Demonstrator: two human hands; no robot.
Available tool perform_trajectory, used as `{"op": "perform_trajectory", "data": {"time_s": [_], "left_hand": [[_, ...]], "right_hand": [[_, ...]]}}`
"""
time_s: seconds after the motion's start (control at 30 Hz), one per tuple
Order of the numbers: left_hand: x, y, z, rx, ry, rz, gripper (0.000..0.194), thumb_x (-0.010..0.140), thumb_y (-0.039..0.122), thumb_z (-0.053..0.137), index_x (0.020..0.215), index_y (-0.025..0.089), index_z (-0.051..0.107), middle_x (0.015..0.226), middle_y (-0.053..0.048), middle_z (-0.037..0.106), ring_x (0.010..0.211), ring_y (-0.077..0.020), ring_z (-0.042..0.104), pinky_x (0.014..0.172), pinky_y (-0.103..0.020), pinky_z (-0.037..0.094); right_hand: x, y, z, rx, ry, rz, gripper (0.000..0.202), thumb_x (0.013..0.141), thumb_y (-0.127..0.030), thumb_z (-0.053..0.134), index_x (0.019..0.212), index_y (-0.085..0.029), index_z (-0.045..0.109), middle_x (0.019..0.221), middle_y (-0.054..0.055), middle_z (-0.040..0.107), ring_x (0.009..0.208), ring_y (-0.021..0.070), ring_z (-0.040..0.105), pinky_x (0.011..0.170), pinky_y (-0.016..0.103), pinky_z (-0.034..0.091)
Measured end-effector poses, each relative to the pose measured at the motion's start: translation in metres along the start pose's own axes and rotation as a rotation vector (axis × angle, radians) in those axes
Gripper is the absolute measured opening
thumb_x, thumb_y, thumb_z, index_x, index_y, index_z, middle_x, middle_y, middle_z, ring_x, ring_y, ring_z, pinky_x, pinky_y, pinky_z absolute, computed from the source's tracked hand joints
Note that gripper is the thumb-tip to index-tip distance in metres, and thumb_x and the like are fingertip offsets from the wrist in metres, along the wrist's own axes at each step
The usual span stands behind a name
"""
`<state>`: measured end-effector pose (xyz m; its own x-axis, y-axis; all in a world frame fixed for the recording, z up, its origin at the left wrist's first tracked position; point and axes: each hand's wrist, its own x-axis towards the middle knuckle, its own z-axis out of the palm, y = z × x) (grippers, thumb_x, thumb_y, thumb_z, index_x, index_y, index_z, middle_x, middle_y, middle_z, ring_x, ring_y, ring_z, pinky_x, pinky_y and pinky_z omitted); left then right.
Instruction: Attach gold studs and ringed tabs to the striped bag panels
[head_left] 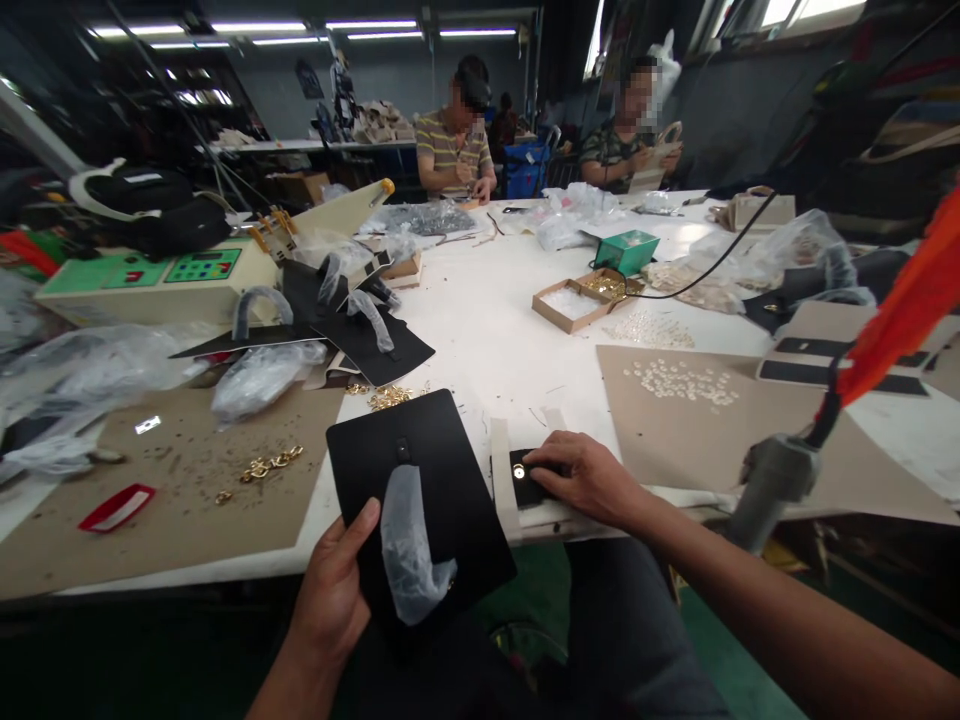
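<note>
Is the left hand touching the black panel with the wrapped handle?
Touching: head view shows the left hand gripping the black panel, thumb over its edge.

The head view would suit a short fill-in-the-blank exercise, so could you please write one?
1. The hand holding the black panel is the person's ____ one.
2. The right hand touches a small flat piece coloured ____.
3. The box just behind the cardboard tray is mainly ____.

Missing words: left; black; green.

Left hand (337, 580) gripping; right hand (581, 475) palm-down, fingers curled.
</note>
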<state>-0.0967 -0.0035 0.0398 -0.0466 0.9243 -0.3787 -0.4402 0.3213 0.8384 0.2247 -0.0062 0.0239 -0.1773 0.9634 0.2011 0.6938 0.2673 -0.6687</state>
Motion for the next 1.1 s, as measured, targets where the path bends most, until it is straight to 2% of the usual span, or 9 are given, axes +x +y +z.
{"op": "perform_trajectory", "data": {"time_s": [0.13, 0.27, 0.37, 0.53, 0.67, 0.73, 0.83, 0.97, 1.1], "left_hand": [[-0.022, 0.0, 0.003, -0.008, 0.052, 0.01, 0.036, 0.068, 0.031, 0.092, 0.099, 0.018, 0.078, 0.1, -0.004, 0.083, 0.104, -0.0311, 0.077, 0.096, -0.042, 0.064], [-0.037, -0.001, 0.005, 0.0, 0.117, 0.022, 0.028, 0.068, 0.027, 0.091, 0.092, 0.019, 0.079, 0.098, -0.003, 0.083, 0.116, -0.0339, 0.073, 0.091, -0.039, 0.066], [-0.043, -0.003, 0.008, -0.013, 0.158, 0.012, 0.023, 0.067, 0.022, 0.089, 0.088, 0.019, 0.079, 0.099, -0.003, 0.083, 0.115, -0.0338, 0.073, 0.09, -0.038, 0.066], [-0.047, -0.006, 0.016, -0.056, 0.106, -0.013, 0.021, 0.069, 0.021, 0.089, 0.087, 0.018, 0.078, 0.091, -0.004, 0.083, 0.1, -0.0309, 0.078, 0.08, -0.035, 0.068], [-0.054, -0.006, 0.015, -0.049, 0.091, -0.028, 0.022, 0.069, 0.023, 0.089, 0.088, 0.019, 0.079, 0.083, -0.004, 0.082, 0.088, -0.0286, 0.08, 0.079, -0.035, 0.068], [-0.059, -0.005, 0.012, -0.045, 0.101, -0.033, 0.025, 0.067, 0.023, 0.09, 0.089, 0.019, 0.079, 0.085, -0.004, 0.082, 0.092, -0.0303, 0.08, 0.083, -0.037, 0.068], [-0.066, -0.004, 0.007, -0.04, 0.124, -0.02, 0.031, 0.064, 0.025, 0.092, 0.091, 0.018, 0.079, 0.097, -0.006, 0.083, 0.108, -0.0359, 0.076, 0.094, -0.043, 0.065], [-0.07, -0.007, 0.002, -0.039, 0.09, -0.054, 0.032, 0.063, 0.026, 0.094, 0.09, 0.018, 0.079, 0.104, -0.008, 0.083, 0.119, -0.0393, 0.07, 0.098, -0.046, 0.063], [-0.065, -0.011, 0.001, -0.06, 0.064, -0.076, 0.03, 0.065, 0.025, 0.094, 0.09, 0.018, 0.079, 0.101, -0.007, 0.083, 0.117, -0.0376, 0.072, 0.095, -0.042, 0.064]], "right_hand": [[0.006, 0.003, 0.007, -0.08, -0.01, -0.006, 0.011, 0.093, -0.024, 0.077, 0.098, -0.031, 0.083, 0.092, -0.002, 0.074, 0.089, 0.017, 0.067, 0.083, 0.028, 0.044], [0.012, -0.001, 0.004, -0.176, -0.081, -0.024, 0.011, 0.095, -0.027, 0.077, 0.1, -0.032, 0.084, 0.092, -0.001, 0.073, 0.09, 0.0172, 0.067, 0.082, 0.027, 0.044], [0.014, -0.005, 0.0, -0.275, -0.147, -0.026, 0.011, 0.096, -0.029, 0.074, 0.101, -0.033, 0.083, 0.095, 0.0, 0.073, 0.094, 0.0191, 0.067, 0.082, 0.028, 0.043], [0.02, -0.015, -0.005, -0.403, -0.245, -0.014, 0.014, 0.096, -0.031, 0.071, 0.104, -0.035, 0.082, 0.1, 0.0, 0.074, 0.096, 0.0216, 0.067, 0.076, 0.029, 0.041], [0.023, -0.022, -0.007, -0.427, -0.254, -0.041, 0.014, 0.094, -0.028, 0.069, 0.094, -0.03, 0.083, 0.096, 0.004, 0.074, 0.089, 0.0236, 0.068, 0.074, 0.031, 0.042], [0.021, -0.021, -0.006, -0.414, -0.24, -0.044, 0.015, 0.095, -0.028, 0.068, 0.093, -0.029, 0.083, 0.097, 0.004, 0.075, 0.088, 0.0239, 0.068, 0.077, 0.032, 0.043], [0.015, -0.014, -0.006, -0.366, -0.217, -0.045, 0.018, 0.097, -0.029, 0.066, 0.107, -0.03, 0.081, 0.105, 0.003, 0.075, 0.096, 0.0222, 0.069, 0.085, 0.031, 0.046], [0.013, -0.006, -0.006, -0.133, -0.173, 0.085, 0.027, 0.095, -0.019, 0.062, 0.116, -0.026, 0.077, 0.112, 0.001, 0.074, 0.1, 0.0175, 0.068, 0.087, 0.025, 0.047], [0.028, -0.008, -0.007, -0.096, -0.202, 0.262, 0.027, 0.085, -0.017, 0.066, 0.111, -0.021, 0.073, 0.09, 0.0, 0.074, 0.082, 0.0183, 0.066, 0.07, 0.027, 0.044]]}}
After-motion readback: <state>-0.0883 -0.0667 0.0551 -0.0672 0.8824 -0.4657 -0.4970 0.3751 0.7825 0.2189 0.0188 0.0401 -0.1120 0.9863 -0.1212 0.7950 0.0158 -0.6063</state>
